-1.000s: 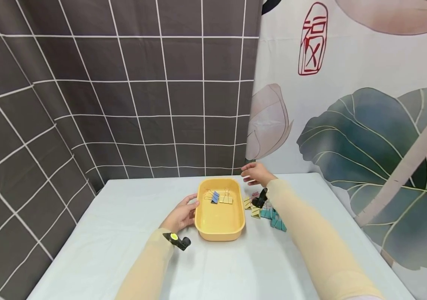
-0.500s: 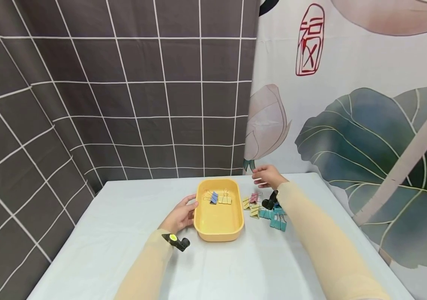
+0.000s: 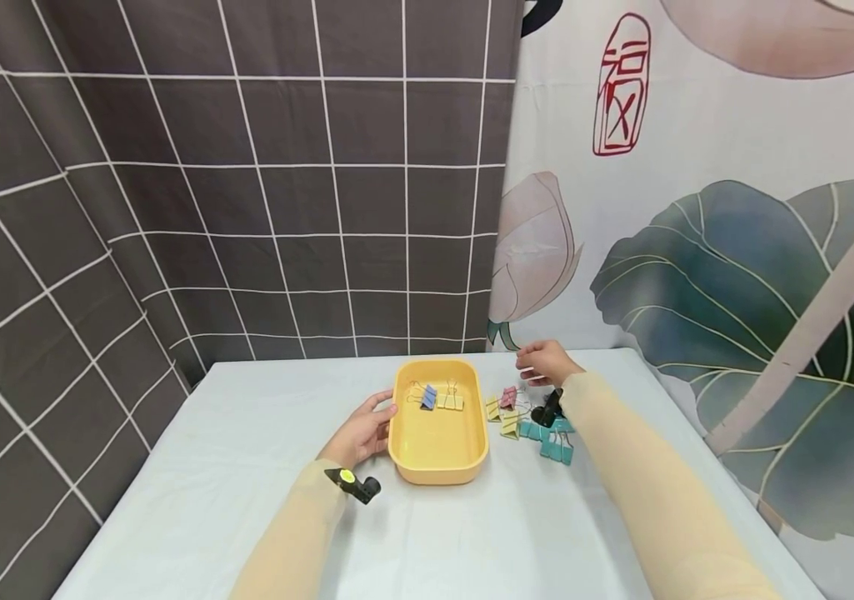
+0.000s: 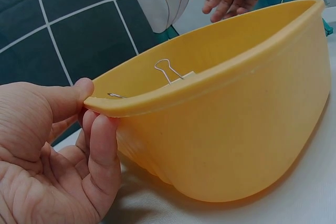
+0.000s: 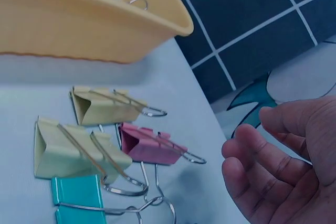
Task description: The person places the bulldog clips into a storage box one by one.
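My left hand [image 3: 361,430] pinches the rim of a yellow plastic tub [image 3: 437,446] on its left side, thumb on top and fingers under the lip in the left wrist view. Inside the tub lie a blue binder clip [image 3: 428,397] and a pale yellow binder clip [image 3: 451,402]. My right hand [image 3: 545,362] hovers beyond the loose clips with fingers loosely bent and nothing between them. In the right wrist view, a pink binder clip [image 5: 149,144] is nearest to it, beside two pale yellow binder clips [image 5: 79,150] and a teal binder clip [image 5: 79,199].
Several teal binder clips [image 3: 556,451] lie right of the tub, partly hidden by the right wrist camera [image 3: 548,408]. A white cloth covers the table [image 3: 247,467]. A dark grid curtain [image 3: 284,200] and a lotus-print curtain [image 3: 681,108] hang behind.
My right hand has moved right, away from the tub, and dipped slightly toward the table, uncovering the pink clip. The left hand keeps its hold on the tub.
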